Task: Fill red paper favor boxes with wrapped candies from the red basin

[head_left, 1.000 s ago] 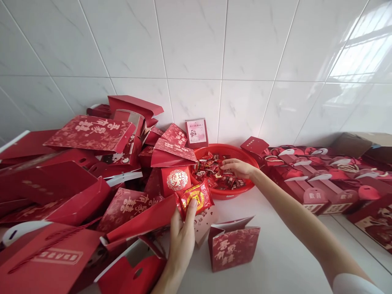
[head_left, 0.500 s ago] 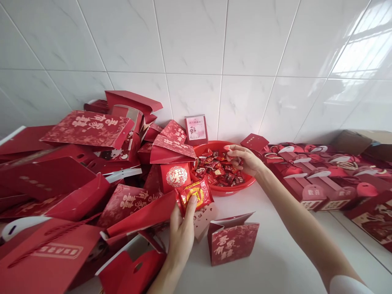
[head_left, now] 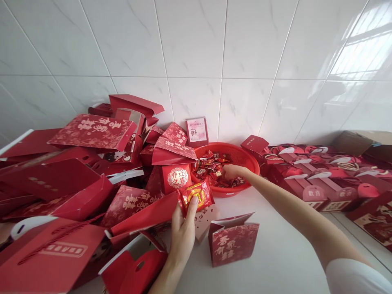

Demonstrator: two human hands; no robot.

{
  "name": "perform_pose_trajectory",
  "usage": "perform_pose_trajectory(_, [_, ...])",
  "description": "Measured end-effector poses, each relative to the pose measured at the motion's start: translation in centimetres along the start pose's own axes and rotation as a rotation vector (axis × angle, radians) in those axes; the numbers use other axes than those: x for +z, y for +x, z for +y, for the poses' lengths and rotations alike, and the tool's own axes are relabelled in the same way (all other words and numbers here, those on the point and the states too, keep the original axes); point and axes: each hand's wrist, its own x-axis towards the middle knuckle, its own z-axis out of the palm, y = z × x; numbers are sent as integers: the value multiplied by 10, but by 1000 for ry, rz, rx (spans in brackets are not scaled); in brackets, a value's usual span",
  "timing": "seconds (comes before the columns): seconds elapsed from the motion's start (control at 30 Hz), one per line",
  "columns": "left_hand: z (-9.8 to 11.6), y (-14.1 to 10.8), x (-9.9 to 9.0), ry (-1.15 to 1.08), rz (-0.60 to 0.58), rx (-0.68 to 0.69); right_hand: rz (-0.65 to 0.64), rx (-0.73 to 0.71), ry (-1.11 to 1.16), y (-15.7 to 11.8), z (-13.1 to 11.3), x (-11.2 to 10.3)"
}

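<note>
My left hand (head_left: 183, 228) pinches a shiny red packet with gold print (head_left: 197, 196), thumb on top. Behind that packet, a pale pink card-like flap with printing (head_left: 206, 220) shows; whether the hand touches it too is unclear. My right hand (head_left: 234, 173) is down in the red plastic basket (head_left: 251, 157), among small wrapped candies (head_left: 210, 164). Its fingers are curled downward and their tips are hidden, so anything in them cannot be made out. In front of the basket, a dark red patterned gift box (head_left: 234, 245) stands with its top open.
A heap of red gift boxes (head_left: 92, 130) covers the left side. Rows of upright handled boxes (head_left: 324, 179) fill the right, with a brown carton (head_left: 355, 143) behind. A small pink-fronted box (head_left: 197, 130) leans at the tiled wall (head_left: 192, 36). The white tabletop (head_left: 275, 253) shows in front.
My right hand has lowered from above the basket's rim into the candies, its fingers now curled down. My left hand keeps the red packet in nearly the same place. The view shifted slightly.
</note>
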Motion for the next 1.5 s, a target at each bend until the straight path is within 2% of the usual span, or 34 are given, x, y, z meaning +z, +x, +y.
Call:
perform_pose_trajectory(0.23, [0, 2, -2, 2, -27, 25, 8, -2, -240, 10, 3, -5])
perform_pose_trajectory(0.53, [3, -1, 0, -42, -62, 53, -45, -111, -238, 20, -1, 0])
perform_pose_trajectory(0.67, [3, -1, -1, -24, -37, 27, -89, -153, -152, 20, 0, 2])
perform_pose_trajectory(0.8, [3, -3, -1, -30, -42, 16, -121, -214, 40, 19, 5, -4])
perform_pose_trajectory(0.97, [4, -4, 0, -33, -62, 37, -51, -251, 294, 14, 9, -13])
perform_pose_trajectory(1.13, [3, -4, 1, -33, -37, 28, -15, -257, 404, 4, 10, -18])
perform_pose_trajectory(1.4, [-2, 0, 0, -54, -68, 42, 104, -105, 237, 8, 21, -16])
perform_pose_trajectory(1.5, [-3, 1, -1, -53, -66, 32, 98, -98, 110, 14, 25, -16])
